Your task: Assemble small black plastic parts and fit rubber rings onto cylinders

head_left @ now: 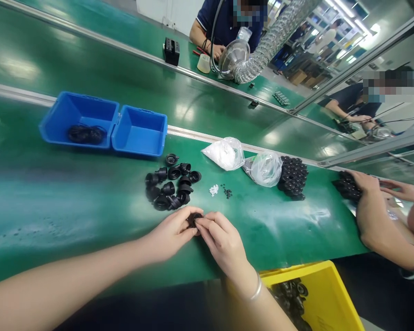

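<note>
My left hand [175, 232] is closed around a small black round plastic part [194, 219] just above the green bench. Against the part's right side, my right hand [222, 239] has its thumb and fingers pinched together; whatever is between those fingertips is hidden. Beyond my hands lies a loose heap of similar black plastic parts [168, 188], some showing round open ends. Right of that heap are a little pile of tiny white pieces [214, 190] and a scatter of tiny black rings [227, 191].
Two blue bins [140, 133] stand at left, one holding black cords [86, 134]. Along the bench's back are a bag of white pieces [224, 154], another clear bag [266, 169] and stacked black parts [293, 178]. A yellow crate [338, 294] sits below right. A co-worker's hands [367, 184] are at right.
</note>
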### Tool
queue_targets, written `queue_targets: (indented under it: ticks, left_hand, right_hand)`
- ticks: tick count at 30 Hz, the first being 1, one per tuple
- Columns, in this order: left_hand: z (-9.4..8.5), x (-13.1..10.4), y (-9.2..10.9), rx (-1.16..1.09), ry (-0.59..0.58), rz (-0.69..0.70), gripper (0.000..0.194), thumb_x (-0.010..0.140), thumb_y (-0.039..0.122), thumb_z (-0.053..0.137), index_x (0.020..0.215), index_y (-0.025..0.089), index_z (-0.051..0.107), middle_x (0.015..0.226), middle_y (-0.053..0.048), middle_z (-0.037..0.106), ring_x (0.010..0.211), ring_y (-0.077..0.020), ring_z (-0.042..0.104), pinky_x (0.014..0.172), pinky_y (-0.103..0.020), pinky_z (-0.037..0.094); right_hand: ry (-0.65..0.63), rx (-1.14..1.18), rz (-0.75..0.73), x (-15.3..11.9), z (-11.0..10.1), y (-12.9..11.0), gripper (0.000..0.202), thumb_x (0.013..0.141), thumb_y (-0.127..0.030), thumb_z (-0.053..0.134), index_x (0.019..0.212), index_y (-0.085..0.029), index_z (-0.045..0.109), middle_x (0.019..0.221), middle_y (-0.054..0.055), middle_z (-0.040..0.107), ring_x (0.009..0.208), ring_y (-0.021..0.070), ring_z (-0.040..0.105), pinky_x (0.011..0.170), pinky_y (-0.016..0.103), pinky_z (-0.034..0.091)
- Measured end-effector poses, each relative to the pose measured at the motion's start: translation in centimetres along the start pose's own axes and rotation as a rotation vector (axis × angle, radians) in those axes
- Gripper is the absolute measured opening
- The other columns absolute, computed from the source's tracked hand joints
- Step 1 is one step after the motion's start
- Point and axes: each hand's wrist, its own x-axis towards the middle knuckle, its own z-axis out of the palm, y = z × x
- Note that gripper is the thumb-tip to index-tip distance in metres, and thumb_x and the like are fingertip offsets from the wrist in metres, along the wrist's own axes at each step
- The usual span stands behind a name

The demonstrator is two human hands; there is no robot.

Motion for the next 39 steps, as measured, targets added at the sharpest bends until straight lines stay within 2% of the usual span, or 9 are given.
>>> queue_targets:
  ticks: [3,6,15,17,21,24,32,36,39]
  left_hand:
    - [-0.1,0.1,-0.1,-0.034,0.004,0.0,0.036,0.086,0.021,0.053,0.122,0.023,0.049,0.108,-0.005,0.06,0.092,-0.0193,0.061,0.082,-0.034,0.051]
    - [-0.1,0.1,-0.2,-0.059,-0.002,-0.008,0.037,0.086,0.02,0.052,0.122,0.023,0.048,0.112,-0.006,0.059,0.094,-0.0195,0.061,0.084,-0.035,0.05]
    - [-0.3,0.1,0.4,-0.008,0.032,-0.004,0.036,0.085,0.019,0.053,0.121,0.024,0.051,0.111,-0.006,0.06,0.097,-0.0203,0.06,0.088,-0.038,0.05]
    - [-0.3,0.1,0.7,-0.032,0.02,-0.007,0.035,0.086,0.02,0.054,0.12,0.023,0.051,0.109,-0.006,0.06,0.099,-0.0208,0.06,0.09,-0.039,0.05]
    - [0.0,0.2,1.0,-0.271,-0.042,0.032,0.027,0.089,0.022,0.054,0.115,0.022,0.051,0.117,-0.007,0.057,0.109,-0.0225,0.06,0.096,-0.041,0.048]
    - [0.2,0.1,1.1,-0.332,-0.045,0.012,0.019,0.092,0.026,0.05,0.11,0.019,0.054,0.116,-0.007,0.055,0.101,-0.0228,0.065,0.09,-0.042,0.052]
    - [0.5,-0.1,1.2,-0.238,-0.048,0.026,0.017,0.093,0.023,0.047,0.107,0.019,0.055,0.105,-0.005,0.058,0.096,-0.0179,0.061,0.083,-0.036,0.055]
    - [0.8,-0.3,1.0,-0.245,-0.005,-0.014,0.017,0.091,0.021,0.047,0.108,0.02,0.05,0.101,-0.004,0.059,0.091,-0.0175,0.061,0.078,-0.034,0.056]
    - [1.0,-0.5,1.4,-0.094,0.029,-0.026,0.02,0.088,0.019,0.047,0.107,0.02,0.05,0.099,-0.005,0.062,0.092,-0.019,0.062,0.081,-0.034,0.054]
  right_hand:
    - [-0.037,-0.092,-0.068,-0.7,0.0,0.0,0.037,0.091,-0.011,0.049,0.127,-0.018,0.054,0.101,0.011,0.059,0.096,0.0214,0.06,0.081,0.036,0.056]
    - [-0.06,-0.129,-0.099,-1.0,0.1,-0.1,0.045,0.089,-0.009,0.049,0.134,-0.017,0.047,0.105,0.013,0.059,0.101,0.0237,0.059,0.083,0.038,0.056]
    - [-0.145,-0.224,-0.103,-0.4,0.1,-0.4,0.039,0.089,-0.013,0.049,0.128,-0.015,0.053,0.099,0.012,0.062,0.091,0.0243,0.06,0.076,0.041,0.056]
    - [-0.092,-0.176,-0.085,-0.4,-0.1,-0.3,0.04,0.089,-0.013,0.048,0.129,-0.017,0.052,0.1,0.012,0.061,0.092,0.0233,0.061,0.076,0.038,0.056]
    - [0.175,-0.04,-0.003,-0.7,-0.5,0.2,0.048,0.087,-0.009,0.048,0.134,-0.021,0.049,0.098,0.01,0.061,0.087,0.02,0.062,0.074,0.035,0.056]
    - [0.264,0.011,0.032,-0.8,-0.5,0.3,0.047,0.086,-0.007,0.05,0.131,-0.022,0.05,0.094,0.009,0.06,0.083,0.0197,0.061,0.072,0.035,0.056]
    - [0.117,0.081,-0.017,-0.9,-0.3,-0.1,0.051,0.086,-0.007,0.047,0.135,-0.021,0.044,0.103,0.01,0.059,0.09,0.019,0.059,0.076,0.034,0.054]
    - [-0.055,-0.023,-0.088,-0.9,-0.6,-0.7,0.054,0.086,-0.014,0.047,0.139,-0.018,0.04,0.103,0.01,0.059,0.088,0.0214,0.059,0.074,0.037,0.054]
    - [-0.098,-0.144,-0.138,-0.9,-0.3,-1.3,0.049,0.087,-0.019,0.049,0.136,-0.014,0.041,0.103,0.012,0.061,0.09,0.023,0.059,0.075,0.038,0.052]
